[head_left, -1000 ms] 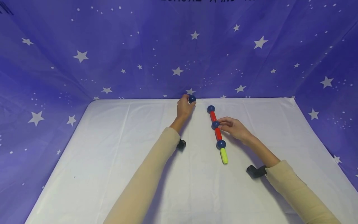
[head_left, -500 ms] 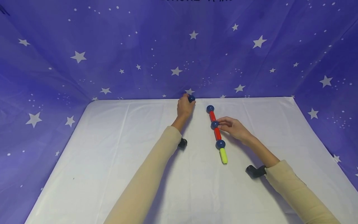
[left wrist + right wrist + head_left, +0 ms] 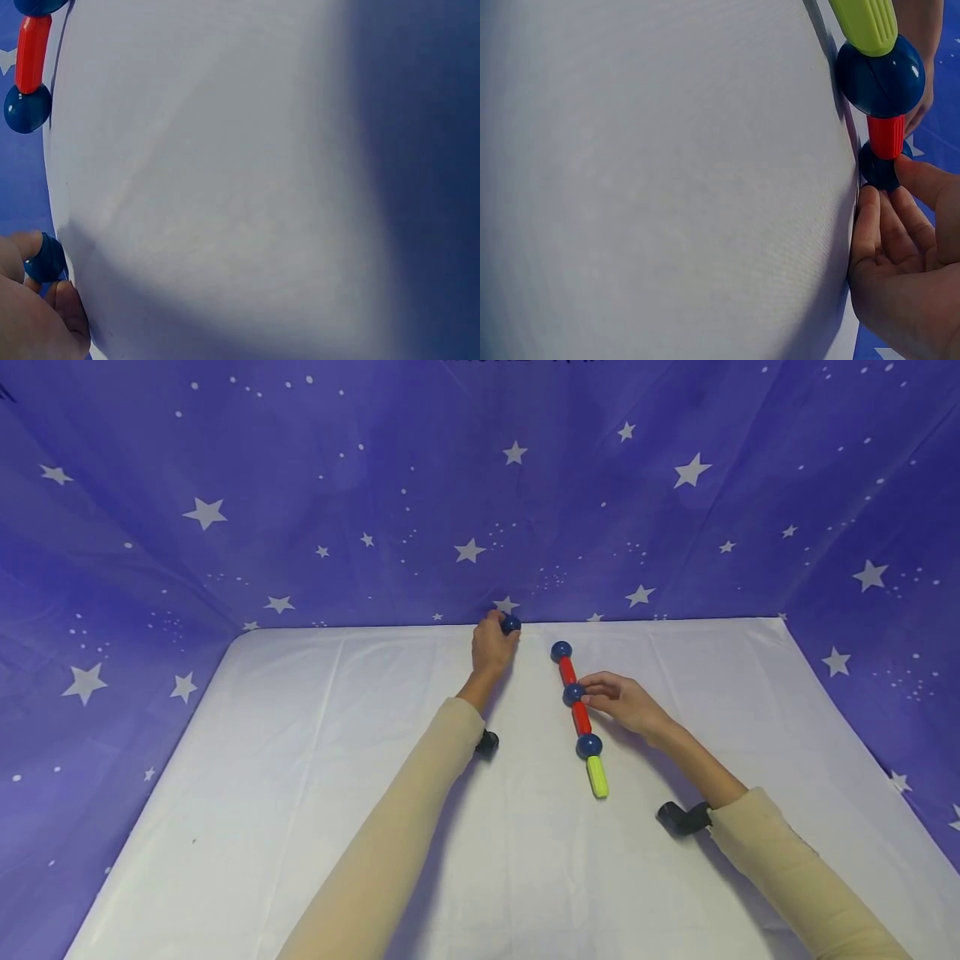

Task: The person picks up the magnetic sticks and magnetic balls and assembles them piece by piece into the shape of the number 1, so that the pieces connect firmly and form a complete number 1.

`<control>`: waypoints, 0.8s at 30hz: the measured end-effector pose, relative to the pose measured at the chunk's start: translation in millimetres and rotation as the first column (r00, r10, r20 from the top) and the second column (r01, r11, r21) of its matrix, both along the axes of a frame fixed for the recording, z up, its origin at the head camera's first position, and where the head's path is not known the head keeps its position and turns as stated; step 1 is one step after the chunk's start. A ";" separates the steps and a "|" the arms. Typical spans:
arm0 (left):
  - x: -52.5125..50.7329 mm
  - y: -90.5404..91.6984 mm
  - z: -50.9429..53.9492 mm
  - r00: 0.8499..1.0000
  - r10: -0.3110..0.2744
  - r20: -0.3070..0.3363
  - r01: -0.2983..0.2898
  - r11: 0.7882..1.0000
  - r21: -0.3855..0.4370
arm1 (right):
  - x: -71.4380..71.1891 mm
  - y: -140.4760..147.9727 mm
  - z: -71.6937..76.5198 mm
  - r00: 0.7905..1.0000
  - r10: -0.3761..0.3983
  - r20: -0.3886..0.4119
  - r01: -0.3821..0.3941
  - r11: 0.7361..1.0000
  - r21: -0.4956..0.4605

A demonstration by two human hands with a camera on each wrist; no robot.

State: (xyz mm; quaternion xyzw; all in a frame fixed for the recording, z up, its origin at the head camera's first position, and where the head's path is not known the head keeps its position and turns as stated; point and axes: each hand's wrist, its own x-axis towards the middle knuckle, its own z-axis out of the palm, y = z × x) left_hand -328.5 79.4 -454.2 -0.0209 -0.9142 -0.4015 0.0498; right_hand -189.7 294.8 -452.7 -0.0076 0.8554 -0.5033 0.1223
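Observation:
Near the far edge of the table, my left hand [image 3: 491, 647] grips a loose blue ball [image 3: 512, 624] between thumb and fingers. The left wrist view also has this ball, partly covered by the fingertips. To its right lies a straight chain of blue balls and rods, running toward me: a far ball [image 3: 561, 651], a red rod [image 3: 567, 671], a middle ball [image 3: 573, 694], a second red rod [image 3: 581, 719], a near ball [image 3: 588, 746] and a yellow-green rod [image 3: 597, 777]. My right hand [image 3: 626, 703] pinches the middle ball from the right side.
A white cloth [image 3: 375, 793] covers the table. A purple curtain [image 3: 412, 485] with white stars rises behind the far edge and along both sides. Black wrist camera pieces [image 3: 682, 818] jut out from under the sleeves, close above the cloth.

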 end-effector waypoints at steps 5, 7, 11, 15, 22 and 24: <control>0.4 -2.6 -1.9 1.000 0.004 -0.008 -0.003 0.999 0.040 | 0.0 -0.5 0.1 1.000 -0.006 0.007 0.006 1.000 0.002; 1.2 -3.6 -2.6 1.000 0.008 -0.012 -0.007 0.998 0.064 | -0.2 -0.7 0.3 1.000 -0.007 0.008 0.007 1.000 0.001; 3.9 -4.8 -3.8 1.000 0.005 -0.029 -0.002 0.994 0.110 | -0.2 -0.8 0.6 1.000 -0.007 0.008 0.007 1.000 -0.006; 7.2 -5.6 -5.8 0.999 -0.015 -0.037 0.020 0.991 0.135 | 0.7 -0.7 1.5 1.000 -0.008 0.006 0.008 1.000 -0.011; 20.2 -12.5 -3.6 0.997 -0.070 -0.014 0.071 0.975 0.211 | 1.6 -0.8 3.0 1.000 -0.012 0.013 0.012 1.000 -0.023; 25.6 -15.8 -1.9 0.996 -0.085 -0.005 0.083 0.968 0.236 | 1.7 -0.3 2.6 1.000 -0.012 0.015 0.012 1.000 -0.026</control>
